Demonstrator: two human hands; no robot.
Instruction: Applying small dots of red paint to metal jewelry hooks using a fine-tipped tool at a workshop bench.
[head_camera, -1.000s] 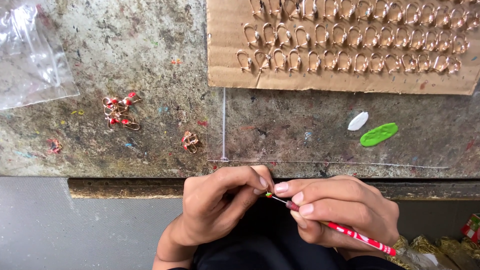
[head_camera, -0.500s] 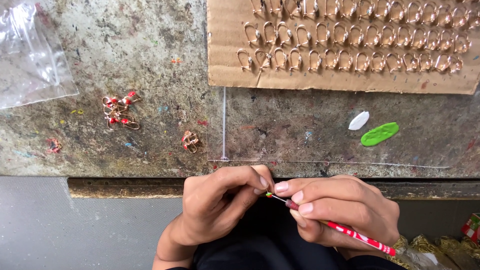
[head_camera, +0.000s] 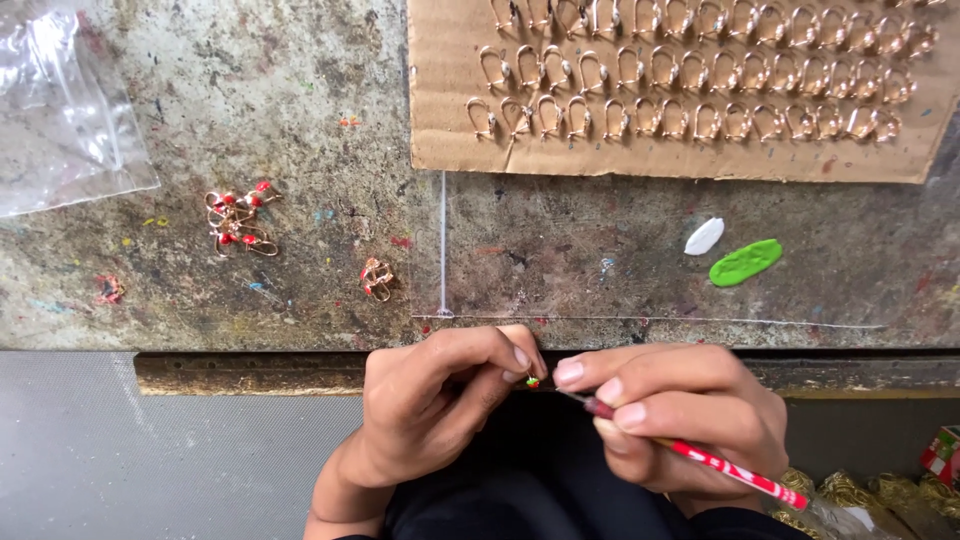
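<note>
Lower centre: a tiny red-and-green earring piece is pinched in the left hand | a red brush is gripped in the right hand | cardboard of gold hooks lies upper right.

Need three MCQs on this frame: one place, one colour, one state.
1. Where do the rows of bare hooks sit?
A. in the plastic bag
B. on the cardboard
C. in the left hand

2. What colour is the paint blob beside the white blob?
A. green
B. blue
C. black

3. What is the right hand doing?
A. lying flat and empty
B. holding a red brush
C. lifting the bag

B: hooks are stuck in the cardboard. A: it is bright green. B: the brush points at the left hand.
</note>
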